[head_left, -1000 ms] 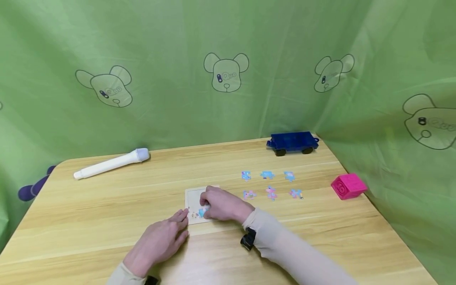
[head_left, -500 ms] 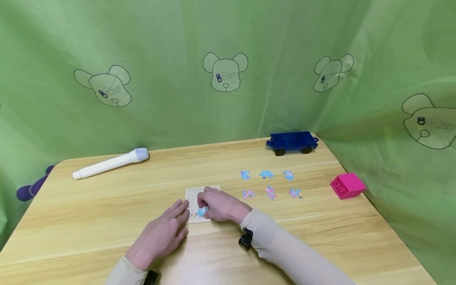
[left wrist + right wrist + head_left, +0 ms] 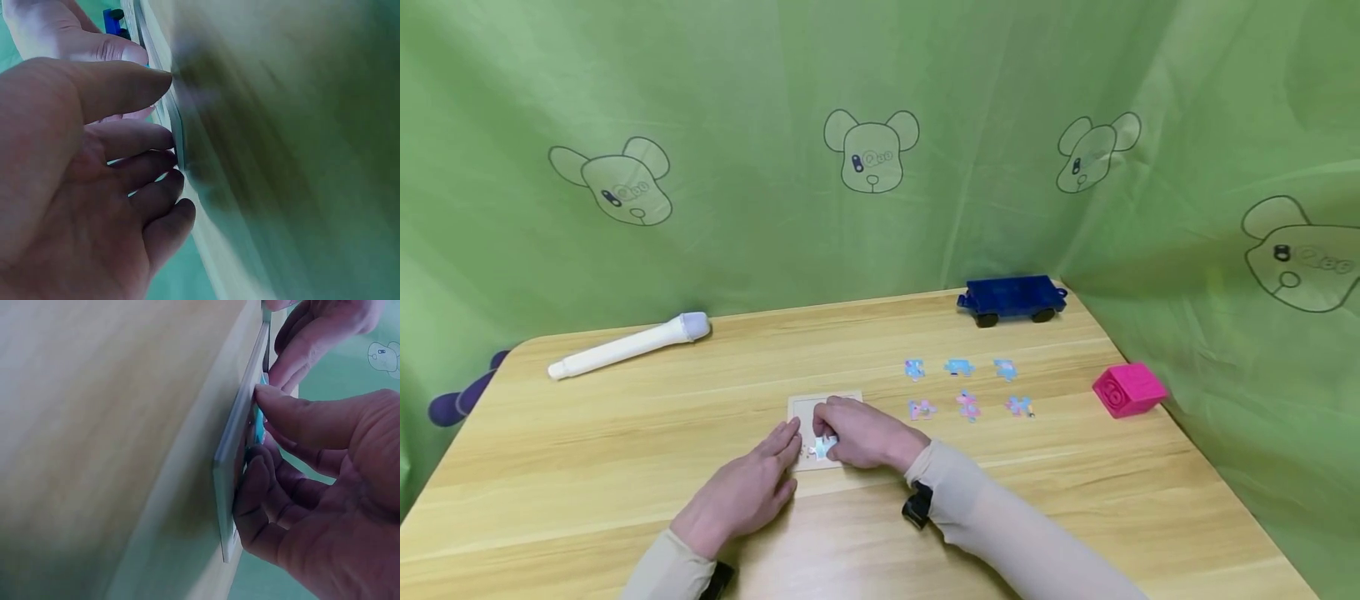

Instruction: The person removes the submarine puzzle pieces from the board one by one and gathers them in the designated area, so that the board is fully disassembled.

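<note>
A small pale puzzle board (image 3: 806,407) lies on the table between the hands, its inner field partly hidden by the right hand (image 3: 863,435). That hand's thumb and curled fingers pinch a light blue jigsaw piece (image 3: 822,447) at the lower part of the board. In the right wrist view, the blue piece (image 3: 260,427) shows between the thumb and fingers, against the board's face. The left hand (image 3: 741,493) lies flat with fingers extended, its fingertips on the board's left edge. Seen from the left wrist, that hand's fingertips (image 3: 169,187) touch the board's rim.
Several loose jigsaw pieces (image 3: 958,367) lie in two rows right of the board. A dark blue toy wagon (image 3: 1013,298) stands at the back right, and a pink block (image 3: 1130,390) near the right edge. A white microphone-shaped object (image 3: 628,346) lies at the back left. Green cloth (image 3: 760,208) hangs behind.
The right hand has shifted slightly left, and the blue piece under it catches more light. The left fingers have drawn closer together at the board's edge. The head view has drifted a little.
</note>
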`<state>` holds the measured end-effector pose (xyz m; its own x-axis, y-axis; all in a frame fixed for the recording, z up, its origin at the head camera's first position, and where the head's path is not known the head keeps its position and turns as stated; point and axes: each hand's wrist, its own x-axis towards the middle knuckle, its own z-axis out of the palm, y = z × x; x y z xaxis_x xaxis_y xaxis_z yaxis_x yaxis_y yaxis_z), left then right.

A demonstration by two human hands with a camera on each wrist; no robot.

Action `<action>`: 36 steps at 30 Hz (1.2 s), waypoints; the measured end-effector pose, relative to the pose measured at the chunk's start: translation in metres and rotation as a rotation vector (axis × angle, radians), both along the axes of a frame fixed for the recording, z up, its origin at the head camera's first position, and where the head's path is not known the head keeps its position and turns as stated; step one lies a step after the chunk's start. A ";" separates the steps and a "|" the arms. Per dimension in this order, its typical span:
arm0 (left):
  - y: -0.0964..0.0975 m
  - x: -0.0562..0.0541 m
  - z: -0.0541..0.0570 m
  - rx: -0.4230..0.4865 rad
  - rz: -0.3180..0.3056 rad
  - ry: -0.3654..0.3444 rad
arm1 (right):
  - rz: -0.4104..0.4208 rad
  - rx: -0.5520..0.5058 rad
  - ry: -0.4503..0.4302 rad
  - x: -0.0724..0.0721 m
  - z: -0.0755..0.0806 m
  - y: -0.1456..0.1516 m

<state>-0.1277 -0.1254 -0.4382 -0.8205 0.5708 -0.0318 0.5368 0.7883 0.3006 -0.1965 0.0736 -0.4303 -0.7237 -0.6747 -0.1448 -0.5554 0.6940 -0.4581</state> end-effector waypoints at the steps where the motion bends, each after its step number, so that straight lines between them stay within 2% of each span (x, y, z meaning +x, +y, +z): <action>1: 0.000 0.000 0.000 -0.001 0.000 -0.001 | 0.000 0.002 -0.003 0.000 0.001 0.000; 9: 0.000 -0.001 0.000 -0.004 0.005 -0.013 | 0.010 -0.009 -0.009 0.000 0.001 0.001; 21: 0.001 -0.001 0.000 -0.005 0.016 0.015 | 0.045 -0.198 -0.066 -0.005 -0.003 0.009; 29: 0.005 0.002 0.001 -0.045 0.036 0.060 | 0.006 -0.216 -0.121 -0.005 -0.002 0.009; 36: 0.009 0.004 0.001 -0.074 0.066 0.072 | -0.031 -0.257 -0.162 0.000 0.007 0.014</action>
